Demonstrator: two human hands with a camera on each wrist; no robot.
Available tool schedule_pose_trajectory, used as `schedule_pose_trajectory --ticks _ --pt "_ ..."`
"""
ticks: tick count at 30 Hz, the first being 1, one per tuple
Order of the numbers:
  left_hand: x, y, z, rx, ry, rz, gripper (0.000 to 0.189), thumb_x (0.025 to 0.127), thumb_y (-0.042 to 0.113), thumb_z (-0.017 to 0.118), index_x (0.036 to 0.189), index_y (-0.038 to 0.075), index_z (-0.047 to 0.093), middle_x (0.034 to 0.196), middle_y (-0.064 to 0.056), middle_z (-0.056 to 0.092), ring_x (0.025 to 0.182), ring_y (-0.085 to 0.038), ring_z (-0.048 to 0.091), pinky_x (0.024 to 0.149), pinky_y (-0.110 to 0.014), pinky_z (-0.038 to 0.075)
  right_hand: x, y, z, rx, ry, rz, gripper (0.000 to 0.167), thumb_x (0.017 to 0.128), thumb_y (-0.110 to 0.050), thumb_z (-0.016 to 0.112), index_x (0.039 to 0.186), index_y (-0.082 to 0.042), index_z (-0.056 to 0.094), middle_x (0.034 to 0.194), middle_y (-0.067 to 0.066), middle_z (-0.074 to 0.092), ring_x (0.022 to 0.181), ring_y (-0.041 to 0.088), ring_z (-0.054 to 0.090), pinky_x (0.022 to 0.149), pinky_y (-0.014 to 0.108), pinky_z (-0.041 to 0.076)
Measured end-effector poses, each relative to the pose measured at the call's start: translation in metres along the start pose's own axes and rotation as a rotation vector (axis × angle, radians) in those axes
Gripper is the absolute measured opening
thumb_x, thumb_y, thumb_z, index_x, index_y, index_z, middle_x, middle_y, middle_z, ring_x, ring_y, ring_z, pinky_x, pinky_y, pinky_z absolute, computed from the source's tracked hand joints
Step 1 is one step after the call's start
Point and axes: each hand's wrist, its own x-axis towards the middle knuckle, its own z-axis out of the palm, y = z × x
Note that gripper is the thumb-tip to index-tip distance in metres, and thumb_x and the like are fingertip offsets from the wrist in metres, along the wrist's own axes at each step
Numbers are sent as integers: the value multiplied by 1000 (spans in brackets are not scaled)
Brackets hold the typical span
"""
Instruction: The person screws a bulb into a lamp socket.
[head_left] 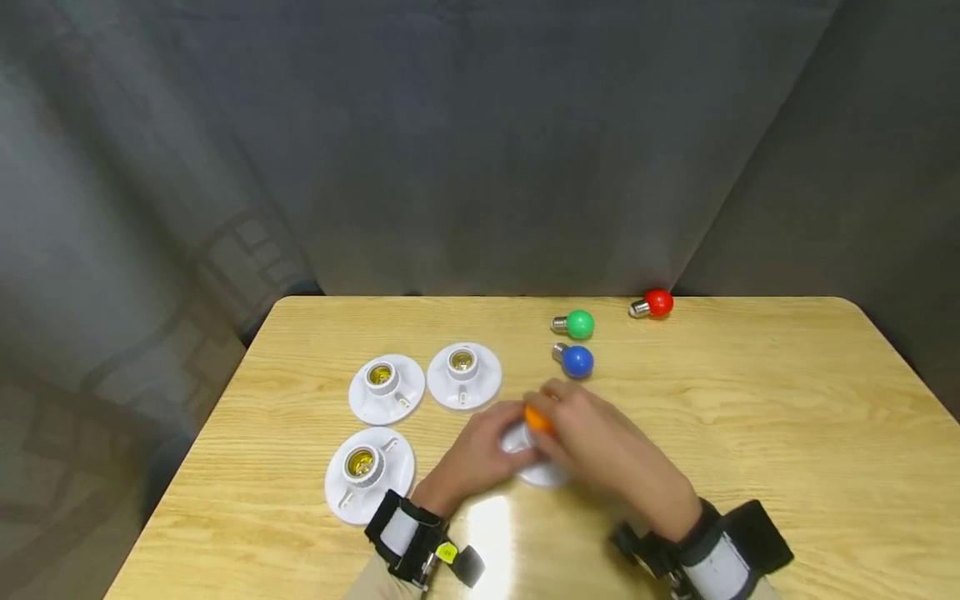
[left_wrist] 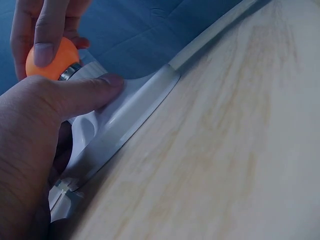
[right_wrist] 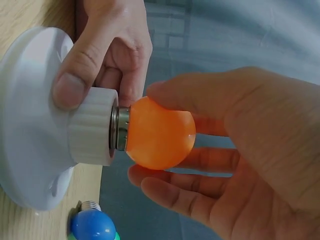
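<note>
An orange light bulb (right_wrist: 161,134) stands with its metal base partly inside the socket of a white lamp holder (right_wrist: 35,120). My right hand (head_left: 592,429) pinches the bulb's round globe between thumb and fingers. With my left hand (head_left: 480,450) I grip the same holder, the thumb (left_wrist: 92,95) pressed beside its socket collar. The holder's round base lies on the wooden table. In the right wrist view a strip of the bulb's metal base shows between the globe and the socket's rim.
Three more white lamp holders with bare sockets lie left: one front (head_left: 405,467), one behind it (head_left: 363,404), one further right (head_left: 487,379). Behind my hands lie a blue bulb (head_left: 577,362), a green bulb (head_left: 581,324) and a red bulb (head_left: 659,302). A grey curtain (head_left: 480,150) hangs behind the table (head_left: 787,400).
</note>
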Motion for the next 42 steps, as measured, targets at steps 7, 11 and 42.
schedule_pose_trajectory --ticks 7,11,42 --pt "2 1 -1 -11 2 7 51 83 57 67 127 33 59 129 11 61 118 -9 57 105 -38 46 3 2 1 38 34 65 22 83 -19 71 99 -4 65 85 4 56 64 9 46 56 20 42" --pt "1 0 -1 -10 1 17 49 83 54 69 126 32 60 126 12 63 116 -8 58 103 -36 47 4 2 6 49 67 77 22 82 -22 72 95 -5 65 83 3 54 62 8 44 53 16 38" --pt "0 -1 0 -48 10 9 56 81 52 71 133 37 55 131 9 61 116 -9 58 101 -36 48 -4 18 -8 220 -65 -105 30 85 0 67 113 -12 68 111 -4 65 101 12 61 91 34 55"
